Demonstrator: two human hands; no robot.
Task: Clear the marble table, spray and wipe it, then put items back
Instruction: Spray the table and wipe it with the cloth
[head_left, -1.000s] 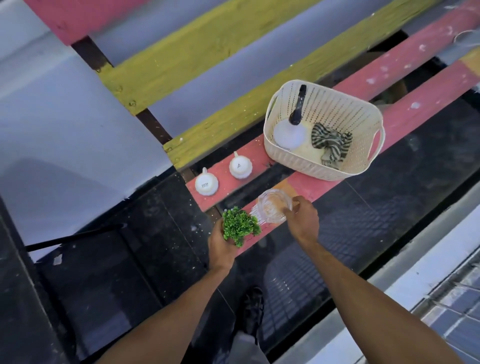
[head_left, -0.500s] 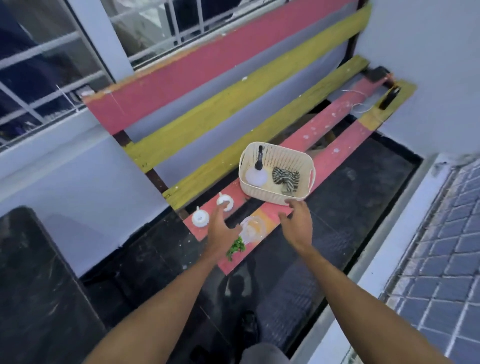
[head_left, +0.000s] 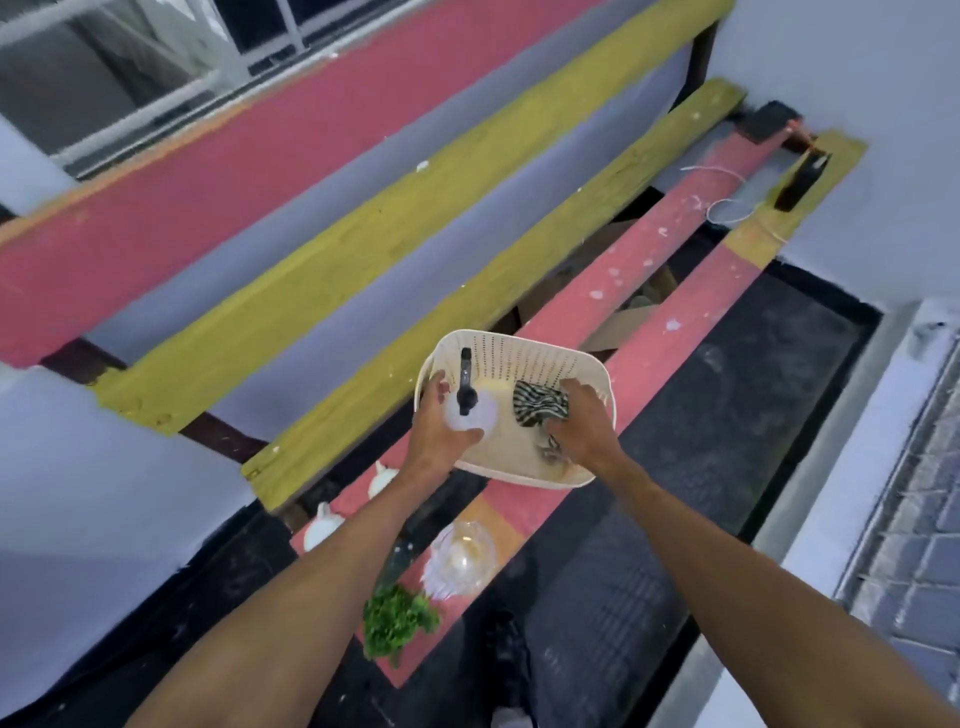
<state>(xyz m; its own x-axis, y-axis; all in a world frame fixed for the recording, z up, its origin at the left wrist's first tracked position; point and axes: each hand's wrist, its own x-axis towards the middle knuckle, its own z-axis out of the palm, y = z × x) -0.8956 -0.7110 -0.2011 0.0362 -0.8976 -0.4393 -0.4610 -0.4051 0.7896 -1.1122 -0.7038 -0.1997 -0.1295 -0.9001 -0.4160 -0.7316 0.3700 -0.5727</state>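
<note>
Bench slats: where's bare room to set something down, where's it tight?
Free: both pink slats from basket to white cord; an orange patch between basket and glass bowl. Crowded: near end, with two white pots, bowl, green plant; in the basket, left hand grips the spray bottle, right hand the striped cloth.
</note>
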